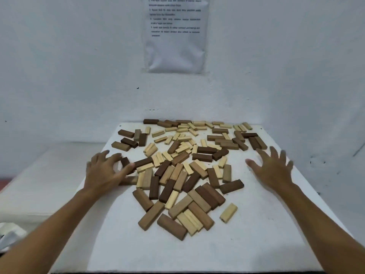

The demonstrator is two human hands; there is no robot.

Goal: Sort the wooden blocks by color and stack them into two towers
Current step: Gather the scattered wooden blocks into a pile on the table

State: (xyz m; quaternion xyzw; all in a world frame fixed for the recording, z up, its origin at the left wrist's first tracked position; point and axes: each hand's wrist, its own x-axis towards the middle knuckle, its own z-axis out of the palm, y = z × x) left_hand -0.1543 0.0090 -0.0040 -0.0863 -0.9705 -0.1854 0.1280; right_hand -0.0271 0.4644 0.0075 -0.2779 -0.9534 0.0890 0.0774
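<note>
Head view: dark brown, mid-brown and pale wooden blocks [178, 171] are lying flat and scattered across the middle and far part of a white table [197, 252], their long sides pointing every way. The near table edge is lying bare. The left hand [103, 171] is curling its fingers around a dark block [125, 162] at the pile's left edge. The right hand [273, 169] is hovering spread, holding nothing.
</note>
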